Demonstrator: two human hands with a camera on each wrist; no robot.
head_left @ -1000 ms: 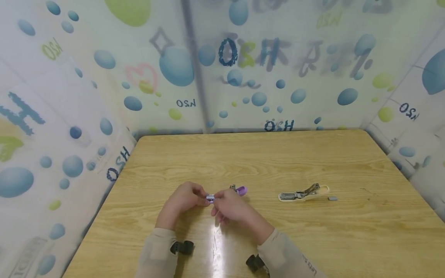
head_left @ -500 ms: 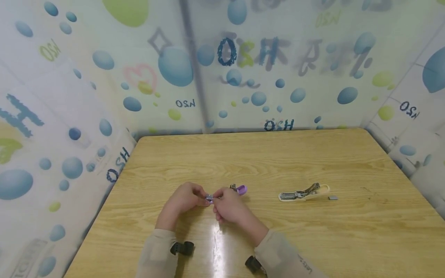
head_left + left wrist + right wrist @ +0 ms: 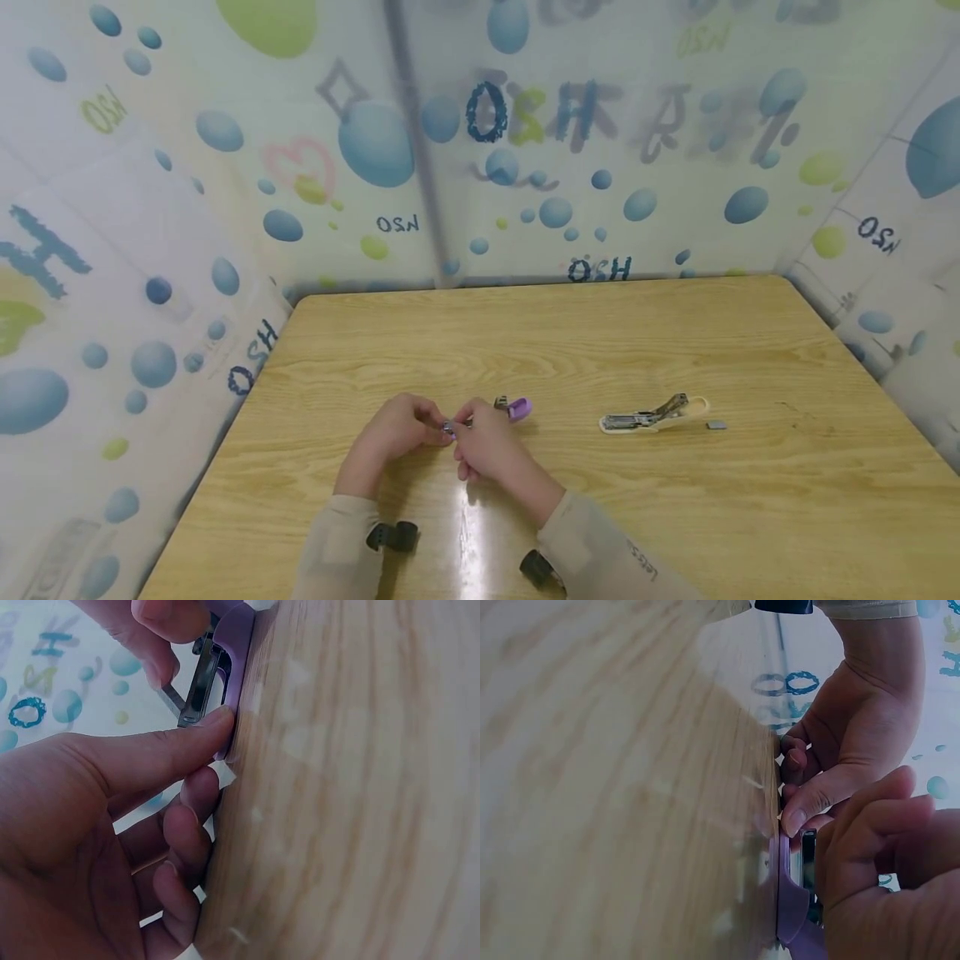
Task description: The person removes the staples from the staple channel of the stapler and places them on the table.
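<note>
Left of the table's (image 3: 360,333) centre, with the far edge well beyond it, the purple stapler (image 3: 520,408) lies unfolded, its long side running roughly parallel to that edge. The step in hand looks like seating a thin grey strip (image 3: 173,700), probably staples, at the metal channel (image 3: 199,690). To do it well, the base should be held flat on the table so it cannot skid, the strip lined up with the channel before any pressure goes on, and the push made straight and gentle; a tilted strip could snap or jam. Fingertips are best clear of the hinged upper part.

The left hand (image 3: 396,425) pinches the stapler's left end, thumb laid along the purple base and the other fingers curled low beside it. The right hand (image 3: 487,442) is nearly closed, its fingertips seemingly holding the strip against the channel's end; whether the strip has gone in at all, I cannot tell. So the stapler sits between and partly under the hands: its left end at the left fingertips, its middle hidden by the right hand, its purple cap showing just past that hand, toward the table's right edge.
</note>
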